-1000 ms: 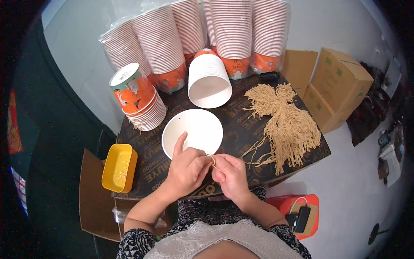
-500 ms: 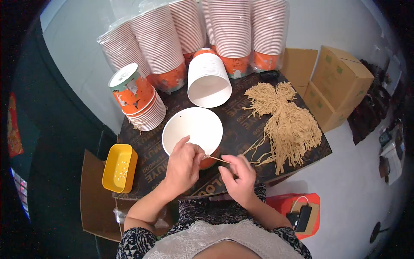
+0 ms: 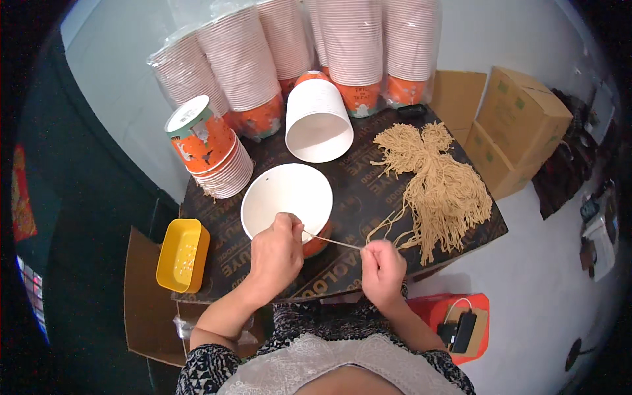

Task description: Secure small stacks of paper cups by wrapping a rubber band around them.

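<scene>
A white-lined paper bucket [image 3: 276, 191] with an orange outside stands tilted on the dark table, its mouth facing me. My left hand [image 3: 276, 253] is closed on its near rim, thumb and fingertips pinched there. A thin tan cord [image 3: 334, 242] runs taut from that rim to my right hand [image 3: 384, 271], which is closed in a fist around it. Whether the left fingers also pinch the cord is hidden. Right of the hands lies a large bundle of tan cords [image 3: 444, 191], a few loose ends trailing toward my right hand.
Tall plastic-wrapped bucket stacks [image 3: 355, 52] line the back. Another bucket [image 3: 319, 135] lies on its side before them. A short nested stack [image 3: 214, 155] stands left. A yellow tray [image 3: 183, 257] holds small white bits. Cardboard boxes [image 3: 520, 118] stand right; a red stool [image 3: 479, 329] is below.
My right hand has moved right and slightly down, drawing out a longer stretch of cord and closing into a fist. The bucket and my left hand have shifted slightly left.
</scene>
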The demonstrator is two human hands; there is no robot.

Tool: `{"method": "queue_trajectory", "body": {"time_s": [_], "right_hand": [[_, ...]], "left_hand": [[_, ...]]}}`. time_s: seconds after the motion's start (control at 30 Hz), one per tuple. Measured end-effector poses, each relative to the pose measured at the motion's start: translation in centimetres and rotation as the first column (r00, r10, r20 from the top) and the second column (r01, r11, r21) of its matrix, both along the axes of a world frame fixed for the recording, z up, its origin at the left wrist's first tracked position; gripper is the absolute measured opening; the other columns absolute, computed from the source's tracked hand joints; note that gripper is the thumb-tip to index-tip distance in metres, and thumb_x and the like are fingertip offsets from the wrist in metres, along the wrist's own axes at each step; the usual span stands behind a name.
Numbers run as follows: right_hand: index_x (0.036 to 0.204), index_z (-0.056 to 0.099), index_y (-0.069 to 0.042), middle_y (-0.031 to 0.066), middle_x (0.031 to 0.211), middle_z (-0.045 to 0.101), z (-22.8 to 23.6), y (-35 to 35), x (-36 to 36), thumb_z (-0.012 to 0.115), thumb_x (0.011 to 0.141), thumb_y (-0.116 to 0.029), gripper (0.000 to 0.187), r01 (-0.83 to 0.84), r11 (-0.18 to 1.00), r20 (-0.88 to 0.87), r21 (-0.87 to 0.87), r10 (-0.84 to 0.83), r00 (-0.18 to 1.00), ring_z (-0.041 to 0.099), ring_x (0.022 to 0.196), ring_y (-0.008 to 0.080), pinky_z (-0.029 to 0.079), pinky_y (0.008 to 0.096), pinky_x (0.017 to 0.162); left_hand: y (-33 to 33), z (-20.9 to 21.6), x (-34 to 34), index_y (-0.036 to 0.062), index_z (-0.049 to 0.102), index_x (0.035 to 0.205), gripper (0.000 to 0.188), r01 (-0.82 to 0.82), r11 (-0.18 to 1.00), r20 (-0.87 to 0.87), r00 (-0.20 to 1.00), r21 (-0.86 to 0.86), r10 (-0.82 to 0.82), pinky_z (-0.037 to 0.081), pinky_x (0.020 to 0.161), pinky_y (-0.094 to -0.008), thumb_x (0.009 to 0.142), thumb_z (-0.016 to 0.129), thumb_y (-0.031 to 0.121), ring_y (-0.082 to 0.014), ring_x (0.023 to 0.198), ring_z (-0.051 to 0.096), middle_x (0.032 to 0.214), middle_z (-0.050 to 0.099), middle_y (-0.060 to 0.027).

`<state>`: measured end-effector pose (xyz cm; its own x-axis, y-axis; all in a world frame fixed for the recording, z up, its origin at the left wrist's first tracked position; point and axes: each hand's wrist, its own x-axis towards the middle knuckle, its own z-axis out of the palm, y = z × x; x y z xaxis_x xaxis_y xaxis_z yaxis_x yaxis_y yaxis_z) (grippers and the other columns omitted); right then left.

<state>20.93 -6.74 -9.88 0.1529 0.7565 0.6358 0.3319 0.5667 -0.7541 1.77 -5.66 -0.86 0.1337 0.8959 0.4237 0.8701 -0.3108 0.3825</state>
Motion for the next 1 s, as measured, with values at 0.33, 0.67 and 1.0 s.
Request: {"method": "queue_trajectory", "body": {"time_s": [0.33, 0.67, 1.0], "right_hand": [[0.089, 0.062, -0.001, 0.0105, 0.083, 0.061, 1.8, 8.7, 3.4, 0.064, 0.089, -0.006, 0.005, 0.077, 0.963, 0.025, -0.259, -0.074, 0.997, 0.059, 0.068, 0.0217, 0.048, 0.0341, 0.063], [0.097, 0.063, -0.001, -0.0066, 0.071, 0.048, 5.2, 8.4, 3.8, 0.054, 0.097, -0.008, 0.012, -0.145, 0.964, -0.314, -0.222, 0.07, 0.947, 0.041, 0.06, 0.0017, 0.032, 0.0191, 0.051], [0.109, 0.057, -0.004, -0.0029, 0.067, 0.04, 4.8, 4.2, 0.7, 0.048, 0.1, -0.009, 0.014, -0.752, 0.658, -0.918, 0.022, 0.311, 0.245, 0.034, 0.053, 0.0053, 0.028, 0.0216, 0.048]], "left_hand": [[-1.3, 5.3, -6.0, 0.0037, 0.066, 0.105, 0.044, 0.356, 0.933, -0.123, 0.925, -0.057, -0.36, 0.038, 0.108, -0.0513, 0.068, 0.055, -0.016, -0.0421, 0.131, 0.045, 0.121, 0.064, -0.0123], [-1.3, 3.6, -6.9, 0.0078, 0.07, 0.094, 0.024, 0.366, 0.926, -0.249, 0.892, -0.097, -0.378, 0.025, 0.115, -0.0585, 0.071, 0.075, 0.001, -0.0386, 0.135, 0.042, 0.106, 0.069, -0.0088], [-0.5, 0.6, -3.8, 0.0032, 0.068, 0.096, 0.025, 0.217, 0.955, -0.242, 0.956, 0.201, -0.166, 0.037, 0.108, -0.0557, 0.072, 0.076, 0.004, -0.0323, 0.1, 0.059, 0.082, 0.06, -0.0116]]}}
